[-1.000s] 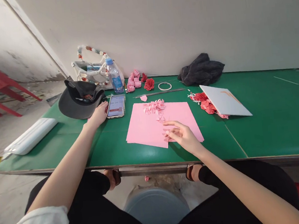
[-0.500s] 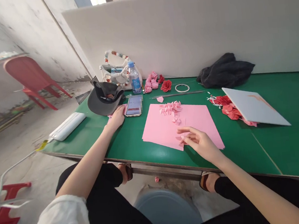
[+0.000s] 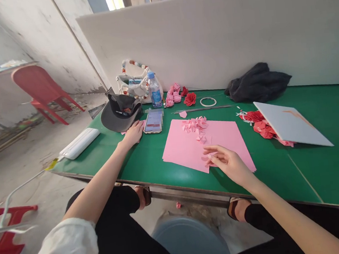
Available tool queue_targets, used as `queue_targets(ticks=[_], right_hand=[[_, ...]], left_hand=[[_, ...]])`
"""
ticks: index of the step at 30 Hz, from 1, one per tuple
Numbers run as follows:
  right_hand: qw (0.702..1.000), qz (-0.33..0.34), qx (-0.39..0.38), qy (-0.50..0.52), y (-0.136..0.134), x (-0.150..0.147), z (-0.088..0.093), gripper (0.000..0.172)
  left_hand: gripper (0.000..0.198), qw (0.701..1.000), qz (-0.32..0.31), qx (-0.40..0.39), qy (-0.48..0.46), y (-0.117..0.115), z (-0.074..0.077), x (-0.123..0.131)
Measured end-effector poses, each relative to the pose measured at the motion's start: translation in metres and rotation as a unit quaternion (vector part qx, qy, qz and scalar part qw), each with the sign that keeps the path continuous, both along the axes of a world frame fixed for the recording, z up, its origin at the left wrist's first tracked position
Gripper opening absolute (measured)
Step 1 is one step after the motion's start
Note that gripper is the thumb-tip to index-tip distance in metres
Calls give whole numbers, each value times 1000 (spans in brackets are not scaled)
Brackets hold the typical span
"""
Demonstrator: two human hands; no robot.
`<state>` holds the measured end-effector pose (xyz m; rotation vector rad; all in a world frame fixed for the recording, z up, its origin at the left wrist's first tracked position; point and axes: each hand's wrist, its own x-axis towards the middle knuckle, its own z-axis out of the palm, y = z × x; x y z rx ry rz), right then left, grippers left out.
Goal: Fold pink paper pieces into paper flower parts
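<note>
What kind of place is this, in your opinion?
Probably a simple craft workshop: a green-topped workbench holds a pink paper sheet and a red paper rose, above a bare concrete floor.

We face a white partition board (image 3: 209, 46) behind the green tabletop (image 3: 329, 175). Left of the partition, a stained concrete wall (image 3: 43, 47) rises from a dusty concrete floor (image 3: 35, 177), where a red plastic chair (image 3: 39, 86) stands. Part of a second red chair (image 3: 8, 237) shows nearer us. Daylight shows through a bright window (image 3: 110, 0) above the partition.
</note>
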<state>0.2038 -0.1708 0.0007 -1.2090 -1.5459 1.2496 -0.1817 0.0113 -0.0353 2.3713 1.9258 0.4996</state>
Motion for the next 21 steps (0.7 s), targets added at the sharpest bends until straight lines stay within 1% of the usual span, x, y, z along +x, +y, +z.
queue_targets(ticks=[5, 8, 10, 12, 13, 15, 16, 18, 20, 21], right_hand=[[1000, 15, 8, -24, 0, -4, -4, 30], [998, 22, 25, -50, 1, -10, -5, 28], [995, 29, 61, -78, 6, -19, -1, 24], [983, 57, 130, -114, 17, -36, 7, 22], [972, 83, 176, -128, 25, -47, 11, 22], [946, 139, 251, -150, 50, -78, 18, 25], [930, 169, 278, -171, 65, -97, 21, 25], [894, 203, 327, -228, 99, -140, 22, 26], [866, 212, 336, -304, 132, -181, 21, 38], [856, 208, 324, -344, 146, -199, 19, 49]], left_hand=[[49, 1000, 14, 15, 5, -36, 1, 5], [50, 1000, 22, 19, 0, -51, 4, 7], [52, 1000, 26, -1, -17, -58, 8, 6], [53, 998, 30, -31, -36, -64, 16, 0], [54, 997, 36, -47, -41, -68, 21, -5], [59, 995, 21, -96, -30, -74, 33, -20], [66, 994, 15, -109, -27, -77, 38, -29], [81, 988, -14, -152, -27, -82, 47, -49], [89, 986, -11, -162, -28, -82, 50, -65], [91, 988, 5, -157, -14, -81, 49, -72]])
